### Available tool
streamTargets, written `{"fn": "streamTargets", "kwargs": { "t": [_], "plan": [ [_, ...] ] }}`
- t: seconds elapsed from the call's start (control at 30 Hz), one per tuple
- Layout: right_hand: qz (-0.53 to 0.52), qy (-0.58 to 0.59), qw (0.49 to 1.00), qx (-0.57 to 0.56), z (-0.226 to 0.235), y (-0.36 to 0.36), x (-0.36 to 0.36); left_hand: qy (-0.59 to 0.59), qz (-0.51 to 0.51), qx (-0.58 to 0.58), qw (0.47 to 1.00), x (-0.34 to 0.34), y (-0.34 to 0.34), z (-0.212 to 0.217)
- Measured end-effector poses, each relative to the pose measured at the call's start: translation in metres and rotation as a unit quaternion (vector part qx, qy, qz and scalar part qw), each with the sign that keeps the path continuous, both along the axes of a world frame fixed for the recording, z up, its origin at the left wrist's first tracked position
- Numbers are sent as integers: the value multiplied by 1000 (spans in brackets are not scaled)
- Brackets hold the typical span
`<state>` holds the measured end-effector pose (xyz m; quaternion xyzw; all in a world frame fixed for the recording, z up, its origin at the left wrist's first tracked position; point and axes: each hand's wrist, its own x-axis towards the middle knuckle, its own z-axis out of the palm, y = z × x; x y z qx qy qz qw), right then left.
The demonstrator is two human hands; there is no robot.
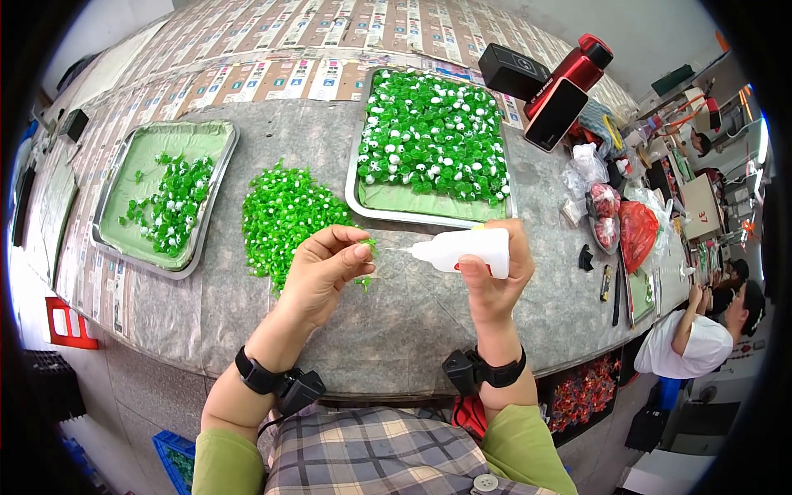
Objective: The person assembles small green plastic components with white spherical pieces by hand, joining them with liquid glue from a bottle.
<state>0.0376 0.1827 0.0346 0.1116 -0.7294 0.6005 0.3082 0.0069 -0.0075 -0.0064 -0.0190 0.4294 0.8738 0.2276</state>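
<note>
Right hand (498,295) wraps bottle (458,250) — light, squeezable from here; grip mid-body. Left hand (323,266) pinches green piece (370,245) — probably light, slightly slippery; hold by edge.

Smooth plastic bottle (466,250), glossy plastic pieces (289,216), shiny metal trays (412,217)

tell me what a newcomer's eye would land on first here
Probably the tray crowded with bright green and white pieces, at top centre. Next, likely the white bottle in the right hand, at centre, its thin tip toward the small green piece pinched in the left hand. The red flask behind the dark phone also stands out, at upper right.
</note>
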Motion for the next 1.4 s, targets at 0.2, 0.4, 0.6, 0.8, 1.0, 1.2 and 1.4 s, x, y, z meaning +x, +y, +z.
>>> {"fn": "streamTargets", "kwargs": {
  "t": [0.2, 0.4, 0.6, 0.8, 1.0, 1.2, 1.4],
  "plan": [
    [-2, 7, 1000, 24, -1, 0, -2, 7, 13, -2, 1000, 0, 0, 0],
    [1, 8, 999, 41, -1, -1, -3, 7, 14, -1, 1000, 0, 0, 0],
    [-40, 9, 993, -115, -5, 12, -7, 8, 14, 2, 1000, 0, 0, -1],
    [-205, -82, 971, -94, -29, 95, -37, -11, 31, 1, 999, 1, 1, 1],
    [-358, -158, 920, 9, -85, 172, -40, -19, 37, 2, 999, 0, 1, 0],
    [-597, 51, 739, 309, -44, 138, -37, -18, 40, -5, 999, 0, -1, 0],
    [-399, -154, 794, 433, -46, 90, -49, -21, 29, 2, 999, 0, 0, 0]
  ]
}}
